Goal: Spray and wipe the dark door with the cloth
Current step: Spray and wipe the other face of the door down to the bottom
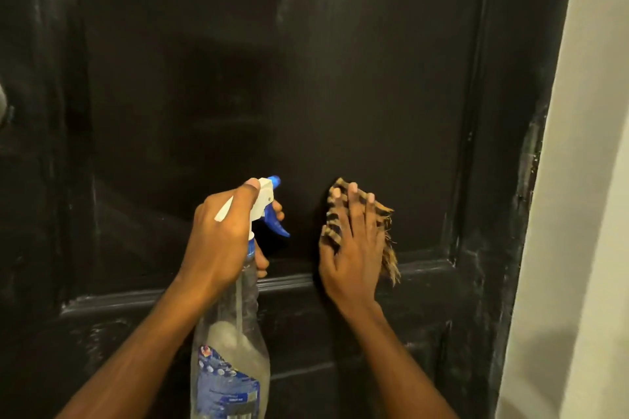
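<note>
Where right hand (pixel 354 248) presses, cloth (pixel 333 222) lies.

I had one dark door (pixel 503 146) in front of me, and I could count one large sunken panel (pixel 272 95) in it. Two hands of mine were in view, my left hand (pixel 218 238) and my right hand (pixel 354 258). I counted one spray bottle (pixel 235 360), which had one blue trigger (pixel 277 224) and one blue nozzle tip (pixel 275 181), and one striped cloth (pixel 333 214). One pale wall (pixel 585 180) ran down the right side.
</note>
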